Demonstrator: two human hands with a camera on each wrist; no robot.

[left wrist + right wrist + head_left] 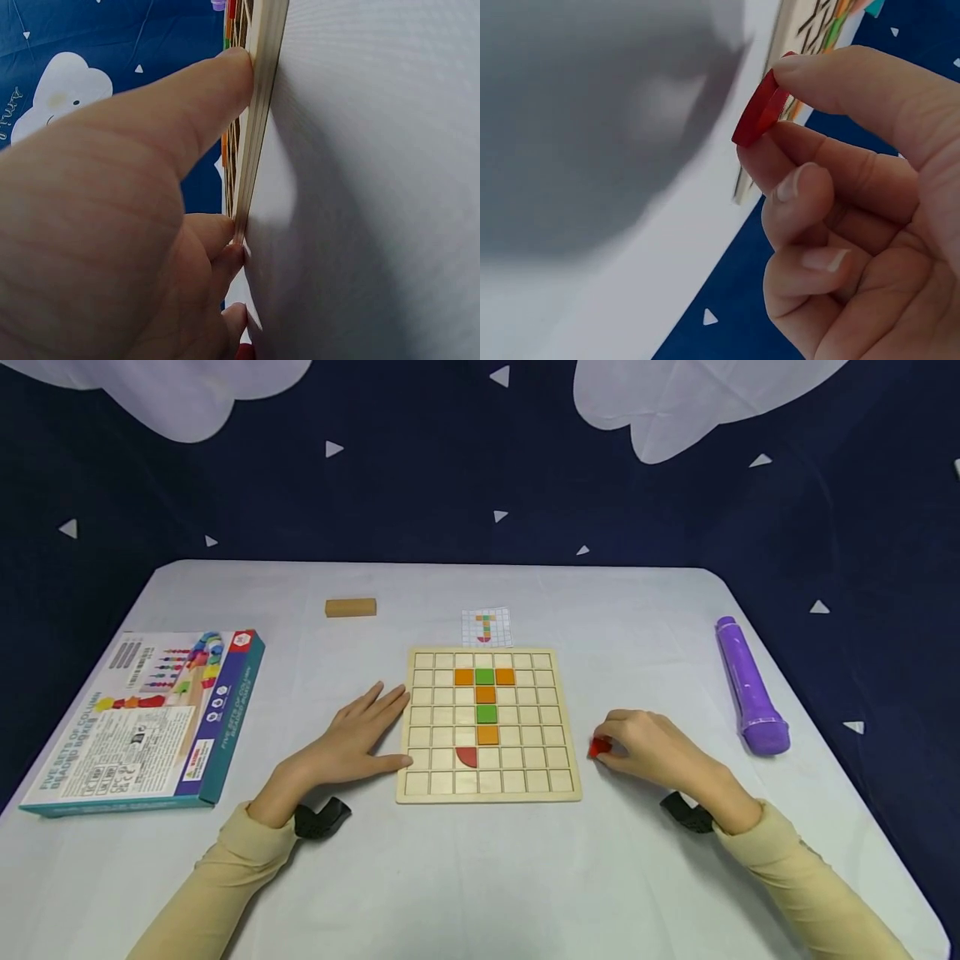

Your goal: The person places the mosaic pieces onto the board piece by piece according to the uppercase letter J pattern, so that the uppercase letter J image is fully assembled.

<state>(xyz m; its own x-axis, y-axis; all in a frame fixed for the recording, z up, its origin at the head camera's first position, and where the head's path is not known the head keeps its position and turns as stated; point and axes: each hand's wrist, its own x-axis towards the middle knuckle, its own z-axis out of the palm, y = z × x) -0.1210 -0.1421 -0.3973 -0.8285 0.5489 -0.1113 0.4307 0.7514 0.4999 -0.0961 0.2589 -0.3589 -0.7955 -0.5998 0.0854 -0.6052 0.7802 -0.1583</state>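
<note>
A wooden grid board lies in the middle of the table in the head view. Orange and green square tiles form a T on it, with a red quarter-circle tile lower down. My left hand rests at the board's left edge, fingers spread; in the left wrist view its thumb touches the wooden edge. To the right of the board, my right hand pinches a small red tile between thumb and forefinger, its other fingers curled.
A small pattern card lies just behind the board. Further back is a brown wooden block. A boxed bead toy lies on the left, and a purple flashlight-shaped object on the right. A dark blue curtain hangs behind the table.
</note>
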